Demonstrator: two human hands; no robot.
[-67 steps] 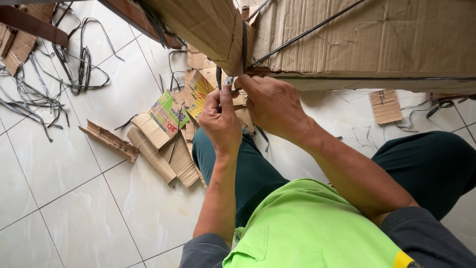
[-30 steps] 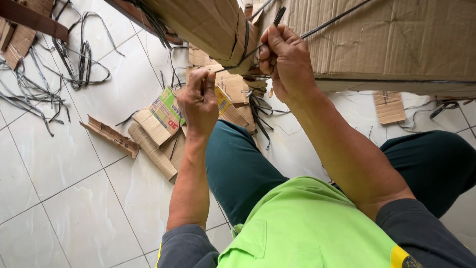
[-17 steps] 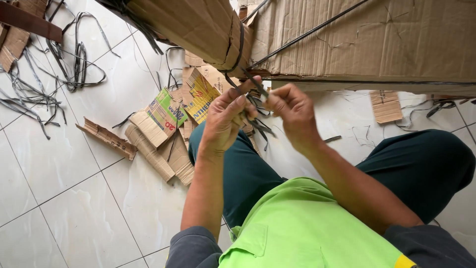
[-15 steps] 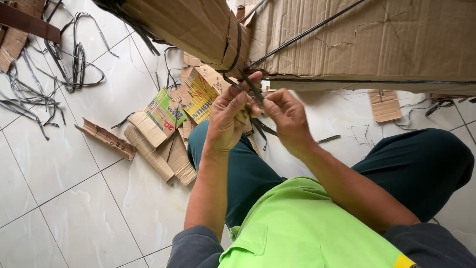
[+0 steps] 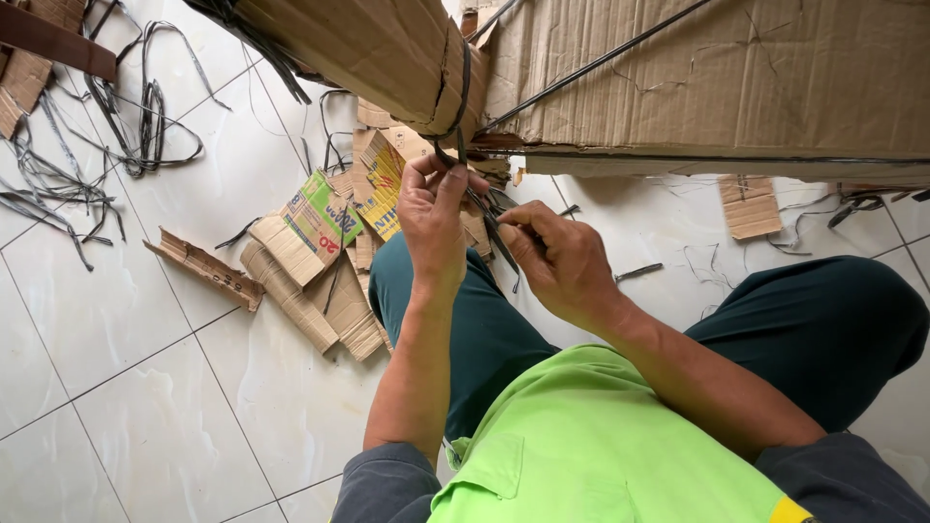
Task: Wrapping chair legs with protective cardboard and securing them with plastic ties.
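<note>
A big bundle of flattened brown cardboard [image 5: 736,87] fills the top of the head view, bound by black plastic straps [image 5: 463,82]. My left hand [image 5: 433,215] is raised just under the bundle's corner, fingers closed on the loose end of a black strap that hangs from the binding. My right hand [image 5: 554,260] sits lower and to the right, pinching the same dark strap ends [image 5: 492,228] between thumb and fingers. Both hands work above my knees, in dark green trousers [image 5: 484,329]. How the strap ends are joined is hidden by my fingers.
Cardboard scraps and a printed carton piece [image 5: 315,232] lie on the white tiled floor [image 5: 145,387] in front of my left knee. Tangled black strap offcuts [image 5: 87,145] are strewn at the upper left. A small cardboard piece [image 5: 748,205] lies at the right.
My right hand has come down from the bundle's top corner to just below it. My left hand rose to the strap, and both hands now meet on the strap ends.
</note>
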